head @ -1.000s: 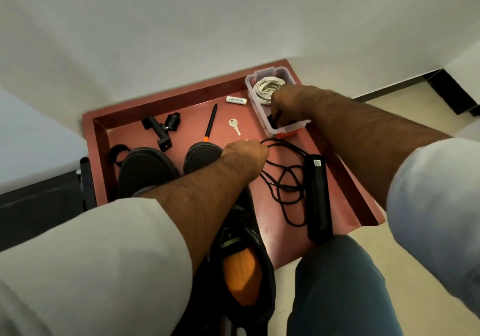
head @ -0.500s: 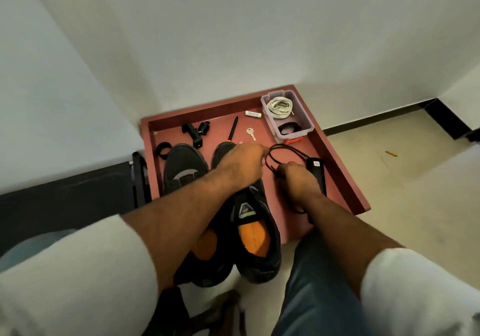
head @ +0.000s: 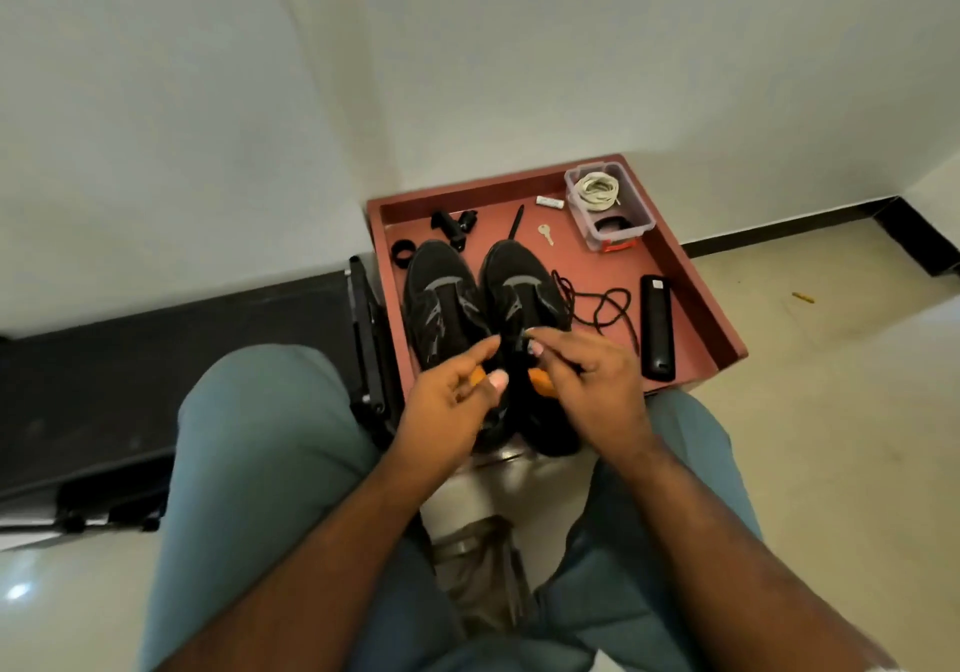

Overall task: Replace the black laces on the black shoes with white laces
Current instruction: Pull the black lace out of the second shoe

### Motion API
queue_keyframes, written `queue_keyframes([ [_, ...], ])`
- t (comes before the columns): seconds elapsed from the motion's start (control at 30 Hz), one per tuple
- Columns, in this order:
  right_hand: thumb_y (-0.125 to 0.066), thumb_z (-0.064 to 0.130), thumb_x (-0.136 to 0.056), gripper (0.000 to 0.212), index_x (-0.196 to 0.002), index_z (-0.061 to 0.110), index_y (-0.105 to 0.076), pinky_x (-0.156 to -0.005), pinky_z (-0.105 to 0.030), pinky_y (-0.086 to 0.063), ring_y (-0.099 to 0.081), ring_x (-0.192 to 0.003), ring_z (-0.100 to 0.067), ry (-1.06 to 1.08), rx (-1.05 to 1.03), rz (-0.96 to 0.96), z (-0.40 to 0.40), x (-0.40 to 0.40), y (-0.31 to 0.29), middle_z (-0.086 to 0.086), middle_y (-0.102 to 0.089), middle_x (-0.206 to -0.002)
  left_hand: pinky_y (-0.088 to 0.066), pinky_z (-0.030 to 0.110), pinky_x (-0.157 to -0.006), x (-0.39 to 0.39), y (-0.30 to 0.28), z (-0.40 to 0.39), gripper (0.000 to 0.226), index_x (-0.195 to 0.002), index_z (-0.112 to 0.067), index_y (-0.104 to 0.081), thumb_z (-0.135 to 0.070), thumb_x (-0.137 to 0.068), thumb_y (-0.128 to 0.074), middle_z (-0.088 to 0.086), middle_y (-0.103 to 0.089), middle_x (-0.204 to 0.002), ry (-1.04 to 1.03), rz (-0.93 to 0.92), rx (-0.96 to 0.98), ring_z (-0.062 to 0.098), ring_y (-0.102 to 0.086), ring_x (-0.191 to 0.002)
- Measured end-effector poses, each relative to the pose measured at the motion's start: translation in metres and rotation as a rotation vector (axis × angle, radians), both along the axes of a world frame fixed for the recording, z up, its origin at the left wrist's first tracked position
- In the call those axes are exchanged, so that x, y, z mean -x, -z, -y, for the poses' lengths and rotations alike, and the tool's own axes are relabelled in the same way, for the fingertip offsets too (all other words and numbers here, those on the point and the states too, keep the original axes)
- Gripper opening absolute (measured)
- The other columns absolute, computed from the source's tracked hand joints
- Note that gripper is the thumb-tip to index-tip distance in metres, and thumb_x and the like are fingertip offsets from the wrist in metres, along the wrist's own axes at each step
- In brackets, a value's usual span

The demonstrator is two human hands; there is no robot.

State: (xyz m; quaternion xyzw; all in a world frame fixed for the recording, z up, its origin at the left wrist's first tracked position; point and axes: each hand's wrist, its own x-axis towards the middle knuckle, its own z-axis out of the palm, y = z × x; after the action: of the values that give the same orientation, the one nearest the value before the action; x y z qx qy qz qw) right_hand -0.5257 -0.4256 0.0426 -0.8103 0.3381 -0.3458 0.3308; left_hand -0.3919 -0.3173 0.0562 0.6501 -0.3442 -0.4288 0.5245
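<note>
Working over the right shoe (head: 524, 297), the person has both hands close together above its tongue, at the near end of the red tray (head: 691, 276). The right hand (head: 587, 390) has fingertips drawn together as if pinching something dark at the eyelets, though blur keeps the pinch from being certain; the left hand (head: 447, 401) has loosely curled fingers and seems to hold nothing. A black lace (head: 602, 307) lies loose on the tray beside that shoe, one end near its eyelets. The white laces (head: 597, 188) sit coiled in the clear box (head: 631, 227) at the far corner. The left shoe (head: 441, 302) stands just beside. Likely risks: a hard tug dragging the unsteadied shoe off the tray edge, or the loose lace snagging the black remote (head: 657, 328).
</note>
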Motion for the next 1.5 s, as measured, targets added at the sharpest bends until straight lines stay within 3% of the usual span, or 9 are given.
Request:
queue_keyframes([
  [0.17, -0.062, -0.001, -0.089, 0.018, -0.092, 0.013, -0.075, -0.075, -0.020, -0.052, -0.069, -0.080, -0.009, -0.148, -0.566, 0.260, -0.054, -0.003, -0.020, -0.003, -0.075, -0.083, -0.053, 0.032, -0.068, -0.017, -0.008, -0.010, 0.046, -0.137, -0.028, -0.051, -0.001, -0.100, -0.045, -0.004, -0.069, -0.104, 0.247, -0.033, 0.032, 0.016, -0.059, -0.077],
  [0.3, -0.070, -0.003, -0.079, 0.014, -0.088, 0.008, -0.069, -0.065, -0.023, -0.053, -0.066, -0.066, -0.015, -0.062, -0.831, 0.354, -0.064, 0.002, -0.024, -0.009, -0.070, -0.073, -0.052, 0.023, -0.083, -0.021, -0.003, -0.014, 0.048, -0.136, -0.022, -0.056, 0.004, -0.096, -0.050, -0.011, -0.065, -0.126, 0.358, 0.010, -0.001, 0.014, -0.063, -0.103],
  [0.6, -0.069, 0.003, -0.073, 0.027, -0.099, 0.004, -0.062, -0.057, -0.023, -0.054, -0.063, -0.059, -0.015, -0.121, -1.371, 0.291, -0.070, 0.024, -0.031, -0.011, -0.067, -0.070, -0.039, 0.009, -0.095, -0.016, 0.002, -0.011, 0.018, -0.091, -0.013, -0.074, 0.002, -0.081, -0.071, -0.002, -0.062, -0.120, 0.239, 0.251, 0.200, -0.003, -0.055, -0.113],
  [0.7, -0.063, 0.006, -0.080, 0.015, -0.093, 0.003, -0.070, -0.062, -0.024, -0.056, -0.062, -0.062, -0.013, -0.248, -1.416, 0.211, -0.068, 0.027, -0.041, -0.009, -0.066, -0.072, -0.041, 0.016, -0.101, -0.008, 0.004, -0.012, 0.015, -0.099, -0.004, -0.071, 0.001, -0.088, -0.064, 0.005, -0.068, -0.115, 0.309, 0.204, 0.225, 0.004, -0.057, -0.117],
  [0.93, -0.054, 0.009, -0.087, 0.023, -0.095, 0.009, -0.075, -0.098, -0.034, -0.051, -0.064, -0.112, -0.024, -0.191, -1.090, 0.821, -0.056, 0.019, -0.068, -0.013, -0.070, -0.113, -0.053, 0.032, -0.075, 0.002, -0.002, -0.015, 0.025, -0.091, -0.004, -0.062, -0.023, -0.095, -0.046, 0.006, -0.059, -0.059, 0.378, 0.037, 0.124, 0.025, -0.062, -0.066],
  [1.07, -0.061, 0.003, -0.091, 0.024, -0.112, 0.010, -0.069, -0.101, -0.015, -0.042, -0.055, -0.116, 0.007, -0.213, -0.172, 0.024, -0.025, 0.035, -0.059, 0.007, -0.067, -0.115, -0.042, 0.024, -0.050, -0.004, -0.004, -0.020, 0.025, -0.079, -0.010, -0.065, -0.031, -0.092, -0.060, 0.009, -0.049, -0.053, 0.388, 0.066, 0.047, 0.021, -0.047, -0.047],
  [1.13, -0.062, 0.009, -0.091, 0.017, -0.103, 0.014, -0.074, -0.098, -0.020, -0.046, -0.060, -0.106, 0.007, -0.277, -0.047, -0.329, -0.015, 0.044, -0.052, 0.009, -0.070, -0.106, -0.033, 0.023, -0.047, -0.013, -0.007, -0.021, 0.022, -0.077, -0.014, -0.070, -0.034, -0.088, -0.068, 0.012, -0.045, -0.053, 0.352, 0.054, 0.059, 0.021, -0.037, -0.046],
  [1.3, -0.062, 0.015, -0.093, 0.031, -0.062, 0.016, -0.060, -0.058, -0.034, -0.039, -0.044, -0.053, -0.008, -0.473, -0.345, -0.544, -0.030, 0.046, -0.046, 0.009, -0.048, -0.056, -0.046, 0.027, -0.050, -0.022, -0.011, -0.021, 0.018, -0.078, -0.009, -0.072, -0.026, -0.085, -0.074, 0.013, -0.059, -0.056, 0.252, -0.002, 0.130, 0.027, -0.049, -0.044],
  [1.5, -0.066, 0.006, -0.084, 0.019, -0.102, 0.005, -0.073, -0.085, -0.028, -0.054, -0.069, -0.098, -0.021, -0.660, -1.110, 0.047, -0.072, 0.026, -0.068, -0.012, -0.073, -0.101, -0.050, 0.021, -0.060, -0.007, -0.011, -0.017, 0.017, -0.080, -0.014, -0.072, -0.030, -0.085, -0.072, 0.029, -0.058, -0.072, 0.238, -0.128, 0.177, 0.029, -0.054, -0.066],
])
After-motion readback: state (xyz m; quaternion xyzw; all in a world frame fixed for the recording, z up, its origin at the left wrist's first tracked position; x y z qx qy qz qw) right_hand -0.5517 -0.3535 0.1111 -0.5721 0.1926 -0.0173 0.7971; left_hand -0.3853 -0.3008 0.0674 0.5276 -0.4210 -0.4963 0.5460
